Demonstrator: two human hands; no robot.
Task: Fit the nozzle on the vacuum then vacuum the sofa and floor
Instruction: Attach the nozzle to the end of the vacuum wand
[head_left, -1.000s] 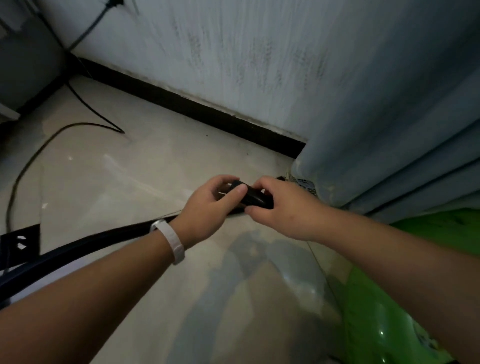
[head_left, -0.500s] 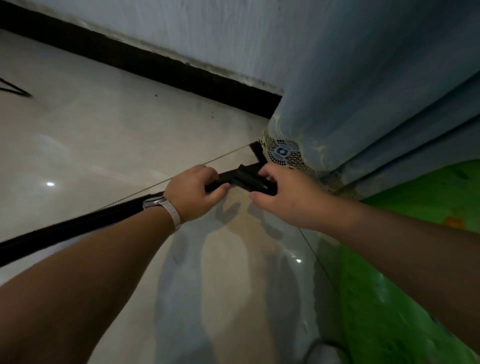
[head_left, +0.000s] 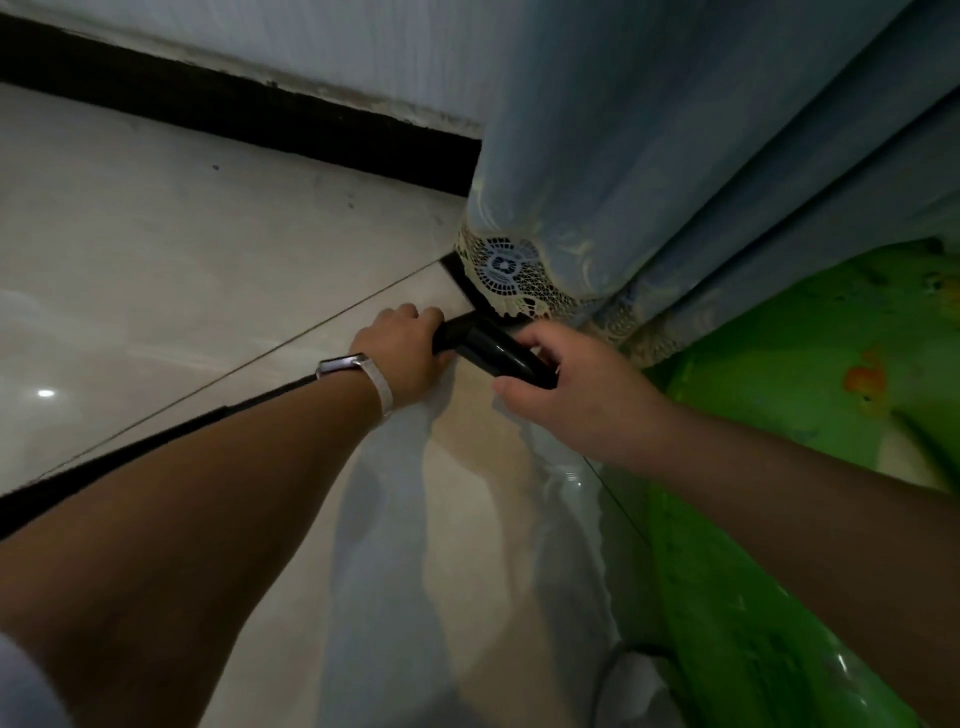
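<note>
Your left hand has its fingers wrapped round the end of the black hose. Your right hand grips the black nozzle, which sits right against that hose end, low over the floor beside the curtain and its lace hem.

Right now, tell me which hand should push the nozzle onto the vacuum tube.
Probably the right hand: it grips the nozzle, while the left hand holds the tube just behind it and looks better placed to brace.

Left hand and right hand reach forward, both gripping.
</note>
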